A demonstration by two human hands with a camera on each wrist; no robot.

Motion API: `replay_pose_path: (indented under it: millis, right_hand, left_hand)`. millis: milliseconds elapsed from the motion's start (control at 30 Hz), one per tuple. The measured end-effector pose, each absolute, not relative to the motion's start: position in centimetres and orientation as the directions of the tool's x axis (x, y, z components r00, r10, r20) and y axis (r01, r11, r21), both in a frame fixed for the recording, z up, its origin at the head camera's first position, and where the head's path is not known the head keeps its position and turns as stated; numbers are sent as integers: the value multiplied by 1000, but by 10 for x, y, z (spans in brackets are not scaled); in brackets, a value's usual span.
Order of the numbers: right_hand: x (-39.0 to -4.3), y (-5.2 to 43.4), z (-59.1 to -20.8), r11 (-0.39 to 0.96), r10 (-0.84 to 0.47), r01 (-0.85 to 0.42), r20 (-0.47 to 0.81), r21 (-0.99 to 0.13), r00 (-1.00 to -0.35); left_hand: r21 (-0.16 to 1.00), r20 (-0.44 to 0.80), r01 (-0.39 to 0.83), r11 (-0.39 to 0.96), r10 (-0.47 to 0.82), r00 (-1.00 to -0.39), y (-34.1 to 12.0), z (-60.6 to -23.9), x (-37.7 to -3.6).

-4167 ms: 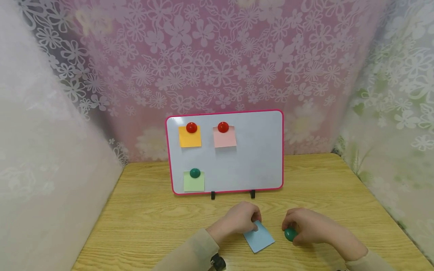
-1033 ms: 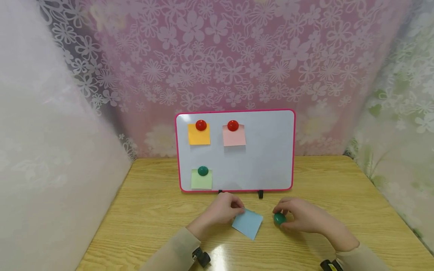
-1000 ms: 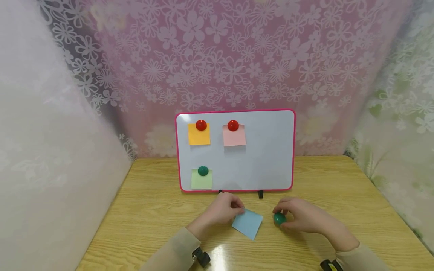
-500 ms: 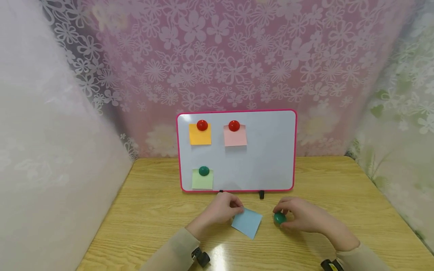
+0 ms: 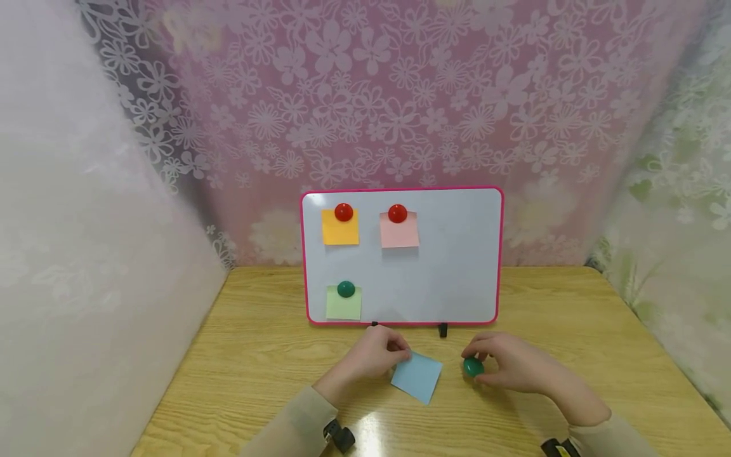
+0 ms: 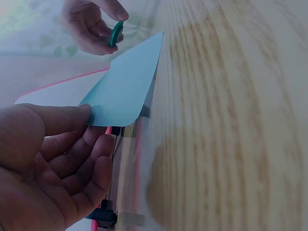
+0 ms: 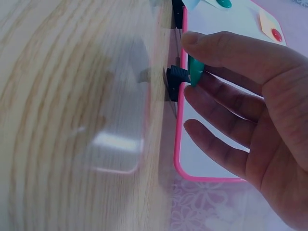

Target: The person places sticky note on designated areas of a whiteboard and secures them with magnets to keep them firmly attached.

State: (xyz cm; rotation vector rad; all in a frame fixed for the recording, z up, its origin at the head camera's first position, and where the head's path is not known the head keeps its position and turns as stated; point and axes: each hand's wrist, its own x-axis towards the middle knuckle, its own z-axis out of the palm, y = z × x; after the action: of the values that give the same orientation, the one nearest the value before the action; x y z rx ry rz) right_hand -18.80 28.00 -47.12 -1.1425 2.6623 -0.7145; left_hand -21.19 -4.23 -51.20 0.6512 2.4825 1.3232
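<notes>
Between thumb and fingers, my left hand pinches a blue sticky note by its upper left corner. The left wrist view shows the note slanting away from the thumb, its far corner over the wood. To its right, my right hand grips a round green magnet by its edges, thumb on one side and fingertips on the other. In the right wrist view this magnet is seen edge-on, partly behind the thumb. A small gap parts note and magnet in the head view.
Behind the hands, a pink-framed whiteboard stands on black feet. Red magnets hold an orange note and a pink note near its top; a green magnet holds a pale green note at lower left. Flowered curtains surround the wooden table.
Since about four seconds ago, both hands have moved up toward the whiteboard with the note and magnet, and the note has turned. Over the last second the hands stay nearly still; the view shifts slightly.
</notes>
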Motion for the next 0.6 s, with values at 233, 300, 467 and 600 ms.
replay_pose_path:
  millis: [233, 300, 467, 600]
  right_hand:
    - [-188, 281, -472, 598, -700, -616, 41, -513, -713]
    - [-188, 281, -472, 606, -694, -610, 36, -510, -719]
    - [-189, 280, -472, 612, -694, -630, 56, -478, -717]
    - [-190, 279, -472, 612, -697, -646, 74, -457, -713]
  left_hand:
    - [841, -2, 271, 469, 502, -865, -44, -516, -215]
    - [843, -1, 268, 465, 501, -865, -45, -518, -215]
    - [845, 10, 272, 460, 496, -869, -45, -521, -217]
    - [843, 9, 266, 467, 482, -876, -46, -520, -217]
